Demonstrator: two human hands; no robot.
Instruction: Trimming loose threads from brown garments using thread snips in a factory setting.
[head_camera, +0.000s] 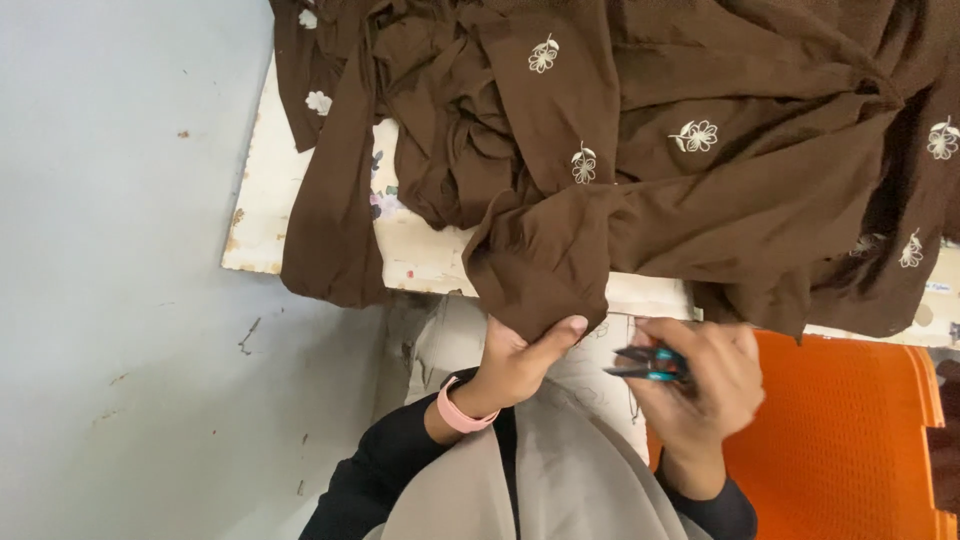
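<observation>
A brown cloth (640, 150) with small white embroidered flowers lies heaped over a worn white table (262, 190) and hangs past its near edge. My left hand (520, 362), with a pink band at the wrist, pinches a folded corner of the brown cloth just below the table edge. My right hand (705, 385) is closed around small thread snips (648, 363) with teal handles. The dark blades point left toward the pinched corner, a short gap away from it.
An orange plastic chair (850, 440) stands at the lower right, under the hanging cloth. Grey floor (120, 300) fills the left side. My lap, in light patterned fabric with a grey cloth over it, lies below the hands.
</observation>
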